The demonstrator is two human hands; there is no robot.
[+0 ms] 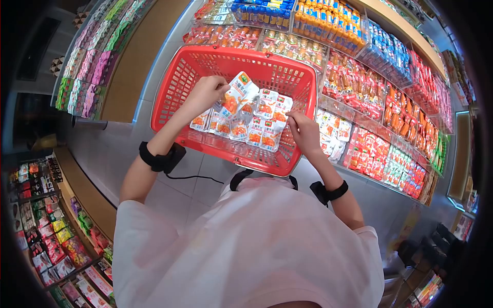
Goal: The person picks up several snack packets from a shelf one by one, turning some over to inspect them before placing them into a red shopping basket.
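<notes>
White fabric of the person's shirt (246, 241) is filling the near side. Beyond it, a red plastic shopping basket (233, 154) with slotted walls is holding white-and-orange printed pouches (263, 134). The right hand (304, 134) is hovering at their right edge, fingers bent close together; whether they are gripping anything, I cannot tell. Farther left, the left hand (209, 93) is pinching a tilted white-and-orange foil packet (238, 95) above the others. Clear bins of colourful packaged snacks (354, 79) are lining the far side.
</notes>
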